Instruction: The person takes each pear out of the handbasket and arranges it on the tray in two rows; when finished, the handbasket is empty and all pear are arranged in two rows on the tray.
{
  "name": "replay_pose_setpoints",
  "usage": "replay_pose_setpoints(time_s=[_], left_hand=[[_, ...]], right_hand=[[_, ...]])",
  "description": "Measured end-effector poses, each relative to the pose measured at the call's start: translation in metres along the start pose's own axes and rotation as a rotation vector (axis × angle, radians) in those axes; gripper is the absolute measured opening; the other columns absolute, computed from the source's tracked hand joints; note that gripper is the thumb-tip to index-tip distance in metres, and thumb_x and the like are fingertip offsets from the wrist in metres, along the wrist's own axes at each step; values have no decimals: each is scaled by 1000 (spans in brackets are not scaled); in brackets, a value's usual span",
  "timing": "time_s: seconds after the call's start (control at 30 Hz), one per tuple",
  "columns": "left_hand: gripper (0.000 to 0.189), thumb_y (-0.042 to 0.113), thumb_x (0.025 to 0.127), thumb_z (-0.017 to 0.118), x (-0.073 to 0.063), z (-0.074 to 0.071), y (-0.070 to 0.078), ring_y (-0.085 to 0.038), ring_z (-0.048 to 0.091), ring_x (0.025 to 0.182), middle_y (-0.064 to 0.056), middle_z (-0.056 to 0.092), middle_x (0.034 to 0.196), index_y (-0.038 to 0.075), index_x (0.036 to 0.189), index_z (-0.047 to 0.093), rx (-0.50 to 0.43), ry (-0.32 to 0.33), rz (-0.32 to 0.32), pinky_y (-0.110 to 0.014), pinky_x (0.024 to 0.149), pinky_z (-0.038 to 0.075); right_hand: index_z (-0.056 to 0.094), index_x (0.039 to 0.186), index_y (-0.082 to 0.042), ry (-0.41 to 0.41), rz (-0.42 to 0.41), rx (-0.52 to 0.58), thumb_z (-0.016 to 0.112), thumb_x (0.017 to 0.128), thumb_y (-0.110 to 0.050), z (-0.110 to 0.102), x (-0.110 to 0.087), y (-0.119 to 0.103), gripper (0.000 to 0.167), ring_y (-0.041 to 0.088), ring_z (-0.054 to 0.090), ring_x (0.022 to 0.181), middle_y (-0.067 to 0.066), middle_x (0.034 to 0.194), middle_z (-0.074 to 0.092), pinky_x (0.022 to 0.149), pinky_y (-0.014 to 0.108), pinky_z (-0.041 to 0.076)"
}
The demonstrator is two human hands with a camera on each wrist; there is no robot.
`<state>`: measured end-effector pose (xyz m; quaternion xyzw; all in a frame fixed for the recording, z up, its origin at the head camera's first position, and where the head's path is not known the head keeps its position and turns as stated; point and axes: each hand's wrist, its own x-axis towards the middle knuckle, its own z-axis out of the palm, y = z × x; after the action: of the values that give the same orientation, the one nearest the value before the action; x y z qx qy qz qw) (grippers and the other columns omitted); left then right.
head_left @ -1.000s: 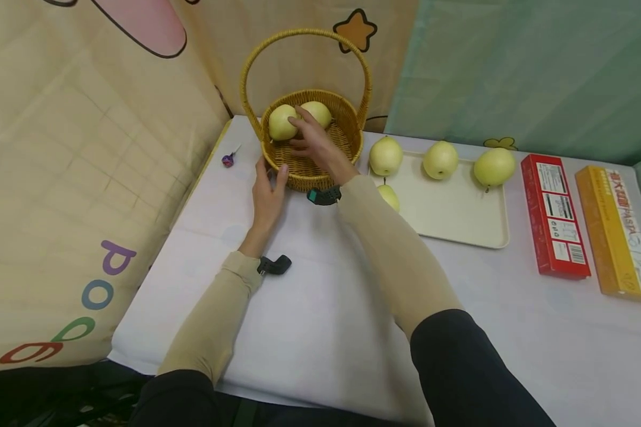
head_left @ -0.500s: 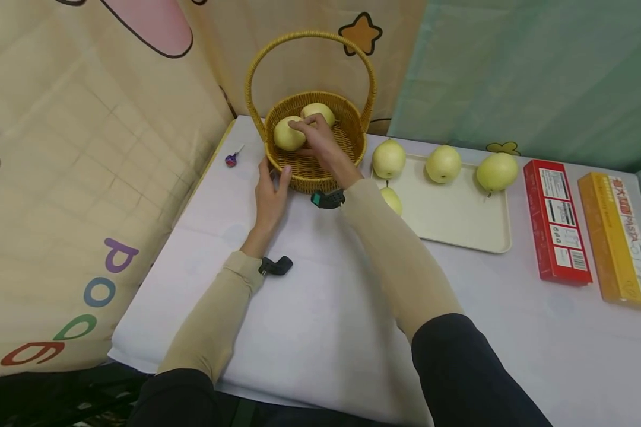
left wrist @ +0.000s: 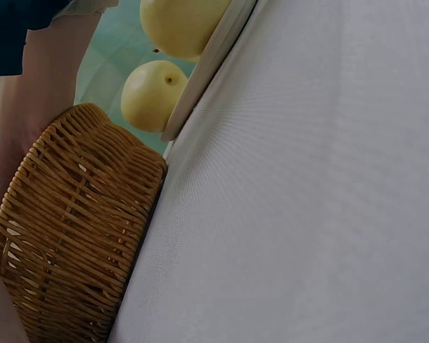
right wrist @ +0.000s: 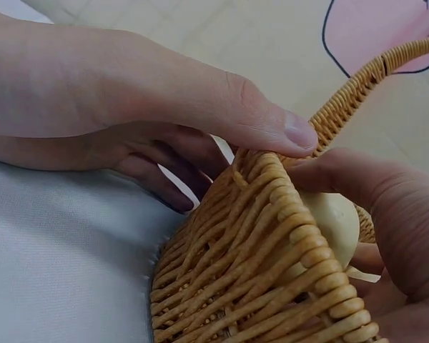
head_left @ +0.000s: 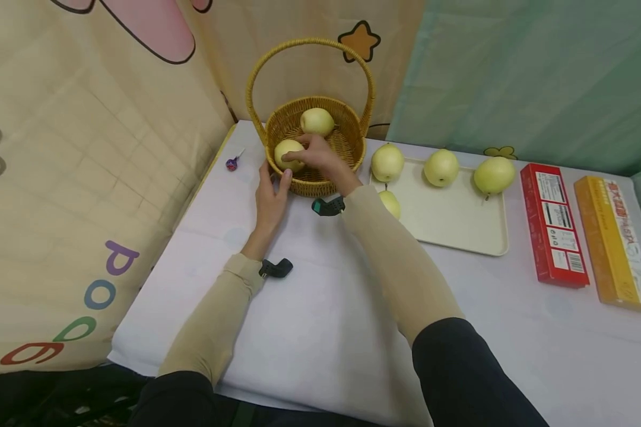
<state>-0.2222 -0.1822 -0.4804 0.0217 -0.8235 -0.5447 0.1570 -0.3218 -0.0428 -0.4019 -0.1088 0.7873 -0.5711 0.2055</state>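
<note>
The wicker basket (head_left: 315, 188) with its tall arched handle stands at the back left of the table. My left hand (head_left: 269, 201) grips its near left rim, thumb over the edge and fingers along the outer wall, as the right wrist view shows. Inside, my right hand (head_left: 323, 157) holds a pale yellow pear (head_left: 285, 148) close behind that rim. Its thumb and fingers lie around the pear (right wrist: 337, 218), which the basket wall partly hides. A second pear (head_left: 317, 121) lies farther back in the basket. In the left wrist view, wicker wall (left wrist: 79, 229) fills the lower left.
Right of the basket, a cream tray (head_left: 459, 222) bears several pears (head_left: 441, 167), one partly behind my right sleeve. A red box (head_left: 555, 225) and a yellow pasta box (head_left: 616, 243) lie farther right. A lollipop (head_left: 232, 163) lies left of the basket. Curtains hang behind.
My right hand has closed round the front pear and moved it toward the basket's near left rim, apart from the other pear. The left hand keeps its place on the rim.
</note>
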Motion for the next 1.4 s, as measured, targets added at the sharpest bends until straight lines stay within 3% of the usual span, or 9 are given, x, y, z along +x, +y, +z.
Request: replay_pose_setpoints(time_s=[0.13, 0.33, 0.47, 0.63, 0.93, 1.13, 1.4], left_hand=[[74, 46, 110, 52, 0, 3, 0, -23, 38, 155, -14, 40, 167, 9, 167, 23, -5, -11, -1, -34, 129, 32], [73, 45, 110, 52, -2, 9, 2, -23, 39, 154, -14, 41, 166, 8, 167, 25, -19, -23, 10, -35, 128, 32], [71, 43, 110, 51, -2, 14, 5, -25, 40, 154, -15, 41, 166, 7, 166, 25, -32, -34, 37, -36, 128, 33], [72, 43, 110, 52, -1, 15, 6, -29, 41, 153, -18, 42, 164, 5, 165, 26, -32, -36, 45, -39, 128, 34], [70, 41, 111, 51, -3, 4, 3, -31, 42, 152, -20, 43, 163, 4, 165, 26, -30, -20, 40, -42, 127, 34], [70, 41, 111, 51, -3, -4, 3, -28, 40, 153, -19, 43, 164, 4, 165, 26, -41, -16, 34, -39, 128, 33], [70, 41, 111, 51, -3, -7, -1, -28, 39, 154, -19, 41, 164, 4, 165, 25, -60, -16, 32, -39, 128, 33]], right_hand=[[48, 153, 5, -11, -41, -61, 82, 91, -20, 0, 0, 4, 75, 28, 60, 122, 21, 146, 57, 99, 30, 54], [55, 150, -1, 59, -14, -76, 78, 87, -20, -7, -8, 4, 70, 23, 61, 112, 17, 140, 61, 90, 29, 56], [56, 148, -2, 107, -41, -59, 79, 85, -19, -17, -21, -3, 69, 22, 60, 111, 15, 138, 61, 89, 29, 56], [51, 151, -5, 141, -84, -52, 80, 86, -19, -30, -44, -14, 73, 22, 59, 114, 12, 142, 57, 92, 31, 56], [58, 148, -10, 209, -189, -61, 84, 84, -19, -44, -94, -15, 70, 23, 61, 111, 10, 137, 61, 89, 35, 58], [58, 148, -12, 299, -141, -57, 84, 82, -18, -52, -130, -9, 71, 24, 57, 122, 8, 143, 58, 95, 41, 55], [59, 147, -10, 459, -111, -46, 84, 82, -15, -73, -168, 10, 70, 24, 54, 124, 9, 146, 53, 91, 38, 54]])
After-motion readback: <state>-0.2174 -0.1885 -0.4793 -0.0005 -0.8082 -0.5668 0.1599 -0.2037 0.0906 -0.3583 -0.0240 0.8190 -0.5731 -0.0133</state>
